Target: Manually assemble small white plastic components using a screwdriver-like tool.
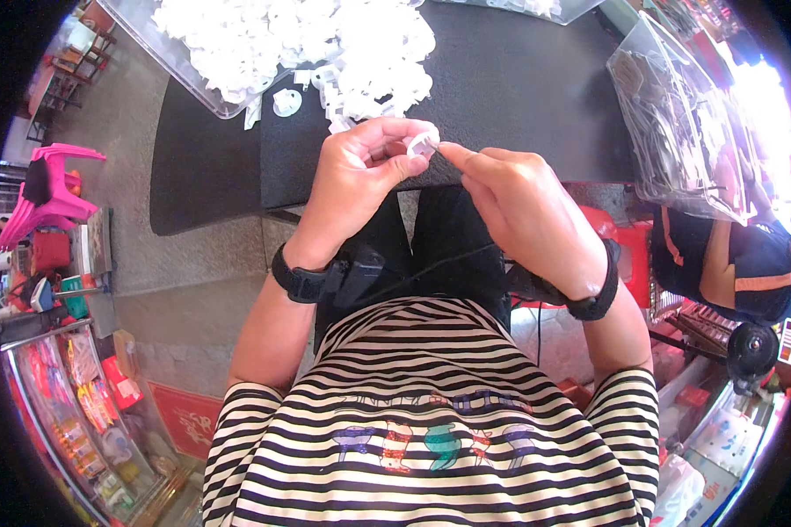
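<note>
Between the thumb and fingers of my left hand [353, 171] is a small white cup-shaped plastic part [421, 144], held just past the near edge of the black table [527, 97]. My right hand [523, 189] meets it from the right, index finger stretched to its rim and the other fingers curled under. Something thin and dark shows at that fingertip, too small to name. Beyond my hands, a heap of similar white plastic parts [373, 75] spills onto the table. One round white part [286, 103] lies apart from the heap, at its left.
A clear plastic tub [185, 75] of white parts stands at the far left of the table. At the right edge sits a clear bin [628, 83] of thin pale strips. Pink stools [57, 198] are off to the left; a person [721, 255] is at the right, behind the bin.
</note>
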Demonstrator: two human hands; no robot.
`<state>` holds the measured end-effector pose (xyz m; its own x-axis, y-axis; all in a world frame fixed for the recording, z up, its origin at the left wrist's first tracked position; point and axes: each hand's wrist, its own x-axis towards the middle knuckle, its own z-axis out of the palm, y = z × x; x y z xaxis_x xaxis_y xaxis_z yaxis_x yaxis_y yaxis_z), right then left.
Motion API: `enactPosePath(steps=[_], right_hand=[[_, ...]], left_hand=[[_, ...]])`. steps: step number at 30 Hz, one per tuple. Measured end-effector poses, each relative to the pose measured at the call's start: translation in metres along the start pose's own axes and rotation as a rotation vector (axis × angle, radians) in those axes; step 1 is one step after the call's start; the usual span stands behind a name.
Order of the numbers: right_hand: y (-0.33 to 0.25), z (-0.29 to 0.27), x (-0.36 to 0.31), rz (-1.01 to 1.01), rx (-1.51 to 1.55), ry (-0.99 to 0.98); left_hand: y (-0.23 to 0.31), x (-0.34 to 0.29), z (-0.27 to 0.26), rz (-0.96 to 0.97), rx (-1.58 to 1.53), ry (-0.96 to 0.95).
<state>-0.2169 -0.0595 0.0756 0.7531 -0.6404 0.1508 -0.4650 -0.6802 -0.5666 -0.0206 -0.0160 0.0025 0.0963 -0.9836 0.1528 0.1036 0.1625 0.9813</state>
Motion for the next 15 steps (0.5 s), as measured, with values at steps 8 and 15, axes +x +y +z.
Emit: enactPosePath(steps=[8,15], right_hand=[[0.01,0.002,-0.003,-0.064,0.087,0.049],[0.007,-0.004,-0.012,-0.056,0.174,0.134]], left_hand=[[0.004,-0.001,0.005,-0.025,0.005,0.011],[-0.005,0.001,-0.001,0.027,-0.195,0.041]])
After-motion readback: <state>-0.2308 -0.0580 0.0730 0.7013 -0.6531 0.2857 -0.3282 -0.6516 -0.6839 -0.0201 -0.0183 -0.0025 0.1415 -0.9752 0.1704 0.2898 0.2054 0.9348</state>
